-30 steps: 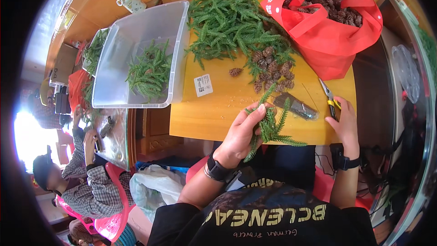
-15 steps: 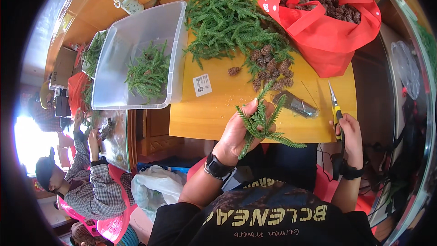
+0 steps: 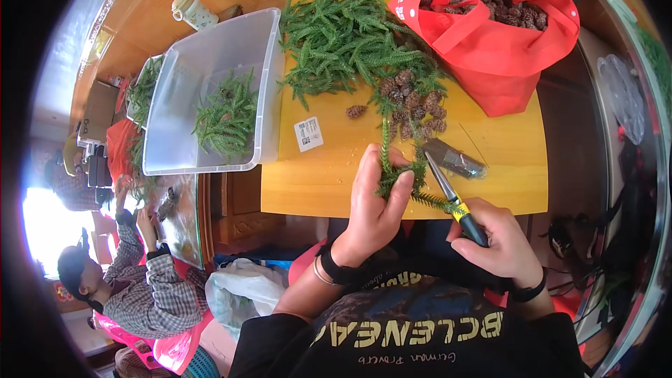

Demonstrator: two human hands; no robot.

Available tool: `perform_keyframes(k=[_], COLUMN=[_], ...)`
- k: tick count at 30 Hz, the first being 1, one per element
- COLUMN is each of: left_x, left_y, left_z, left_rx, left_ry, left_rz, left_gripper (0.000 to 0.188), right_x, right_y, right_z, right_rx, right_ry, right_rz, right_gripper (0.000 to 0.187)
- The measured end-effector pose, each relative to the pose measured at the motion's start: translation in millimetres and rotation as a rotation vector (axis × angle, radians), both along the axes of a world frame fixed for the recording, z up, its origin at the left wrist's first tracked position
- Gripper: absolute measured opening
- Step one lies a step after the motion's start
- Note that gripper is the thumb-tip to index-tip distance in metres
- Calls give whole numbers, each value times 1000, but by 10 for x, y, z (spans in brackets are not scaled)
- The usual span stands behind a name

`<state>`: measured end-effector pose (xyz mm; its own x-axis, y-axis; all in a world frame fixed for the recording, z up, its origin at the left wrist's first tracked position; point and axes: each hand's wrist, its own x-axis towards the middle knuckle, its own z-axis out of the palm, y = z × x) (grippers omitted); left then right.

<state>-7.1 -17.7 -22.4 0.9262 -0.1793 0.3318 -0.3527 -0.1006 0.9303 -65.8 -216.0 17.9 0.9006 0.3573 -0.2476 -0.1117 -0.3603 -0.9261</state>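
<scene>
My left hand [image 3: 374, 199] is closed around an artificial green pine sprig [image 3: 419, 173], held just above the front of the table. Several needled branches of it stick out past my thumb and fingers. My right hand [image 3: 500, 238] grips needle-nose pliers [image 3: 441, 178] by their yellow and black handles. Their long jaws point up and left, close beside the sprig; whether they touch it I cannot tell. Just beyond lie a clear packet of thin dark pieces [image 3: 456, 159] and a cluster of brown pine cones [image 3: 416, 105]. One lone pine cone [image 3: 355, 110] sits left of these.
A heap of green sprigs [image 3: 343, 35] covers the yellow table's [image 3: 315, 189] far side. A red bag of pine cones [image 3: 500, 63] stands far right. Left is a clear plastic bin [image 3: 269, 98] with a green bundle [image 3: 225, 115]. Another person [image 3: 157, 301] works further left.
My right hand has brought the pliers left and inward to the sprig. My left hand has turned and tilted the sprig, still holding it.
</scene>
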Motion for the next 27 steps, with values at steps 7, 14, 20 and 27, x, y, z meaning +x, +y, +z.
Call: perform_keyframes(k=[7, 14, 20, 27], left_x=[-6, 10, 27, 65], left_y=[-22, 14, 23, 89], left_z=[85, 151, 217, 237], left_rx=[140, 257, 399, 532], left_ry=[-170, -61, -85, -144], left_rz=[-62, -168, -233, -310], left_gripper=[19, 21, 23, 21], right_x=[66, 113, 169, 204], right_y=[46, 64, 8, 7], right_z=[-26, -14, -70, -53], right_rx=[17, 9, -46, -103], right_ry=[-118, -84, -149, 36], right_rz=[-7, 9, 129, 148], right_gripper=[37, 31, 25, 21])
